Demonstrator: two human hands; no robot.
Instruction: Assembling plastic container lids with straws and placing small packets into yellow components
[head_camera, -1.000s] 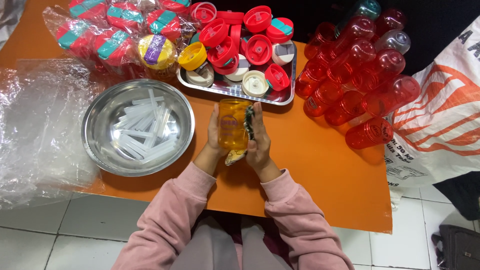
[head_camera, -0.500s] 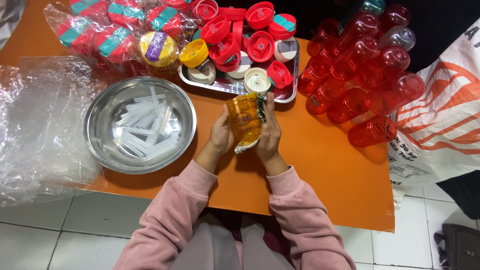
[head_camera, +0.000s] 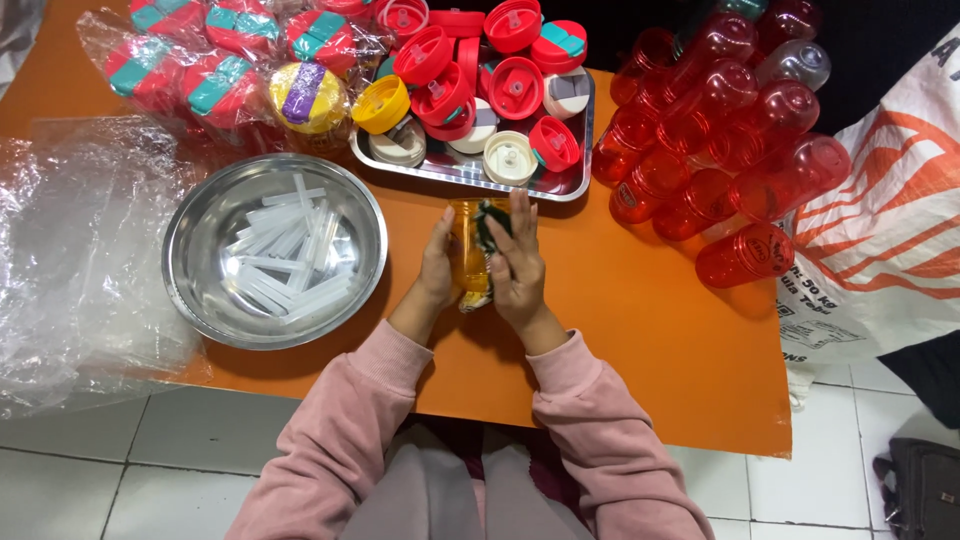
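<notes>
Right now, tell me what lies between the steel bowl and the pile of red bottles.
In the head view, both hands sit there: the left hand and right hand clasp an orange bottle with a cloth, between the steel bowl and the red bottles.

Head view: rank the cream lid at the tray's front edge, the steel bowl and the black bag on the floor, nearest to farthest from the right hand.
1. Cream lid, just beyond the right hand.
2. Steel bowl, left.
3. Black bag, far right, on the floor.

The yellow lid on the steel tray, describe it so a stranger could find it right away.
Start at the orange table and find the steel tray of lids at its far edge, beyond the left hand and right hand. The yellow lid sits at the tray's left end. Its neighbours are red or cream.
</notes>
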